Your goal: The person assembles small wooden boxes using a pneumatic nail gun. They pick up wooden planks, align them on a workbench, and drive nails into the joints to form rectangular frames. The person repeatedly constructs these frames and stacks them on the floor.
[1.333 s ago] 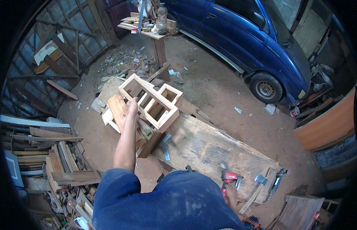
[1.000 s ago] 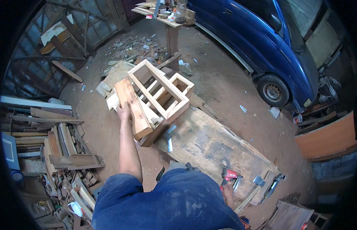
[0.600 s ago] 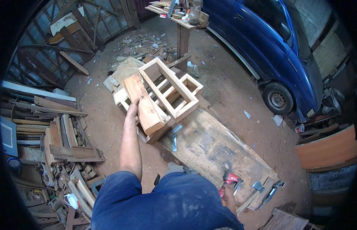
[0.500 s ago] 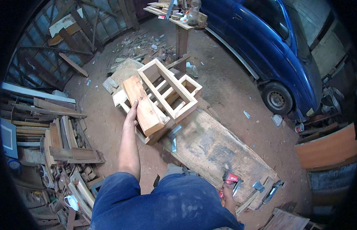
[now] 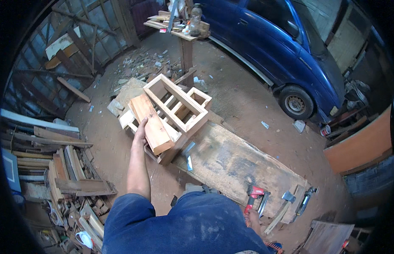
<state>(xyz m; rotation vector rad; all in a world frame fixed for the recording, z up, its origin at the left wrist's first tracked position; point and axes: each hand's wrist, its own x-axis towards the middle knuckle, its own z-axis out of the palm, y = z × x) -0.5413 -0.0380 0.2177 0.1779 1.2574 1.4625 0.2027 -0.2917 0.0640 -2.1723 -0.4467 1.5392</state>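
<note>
My left hand (image 5: 139, 133) grips the side of a long, pale wooden box-like piece (image 5: 149, 122), thumb on top and the other fingers hidden below the edge. That piece lies tilted against an open wooden frame (image 5: 175, 103) with several compartments, which stands at the far end of a worn wooden workbench (image 5: 230, 156). At the bench's near right, my right hand (image 5: 252, 219) is closed at the lower end of the handle of a red nail gun (image 5: 256, 192). A metal try square (image 5: 189, 156) lies on the bench beside the frame.
A hatchet (image 5: 286, 201) and a dark, long-bodied tool (image 5: 305, 204) lie right of the nail gun. Stacked timber (image 5: 70, 165) fills the left. A blue van (image 5: 273, 46) stands at the far right, and a cluttered small stand (image 5: 180, 31) beyond the frame.
My right hand has slid down toward me along the nail gun, so more of the gun shows. My left hand keeps its hold on the wooden piece. The whole view has shifted slightly.
</note>
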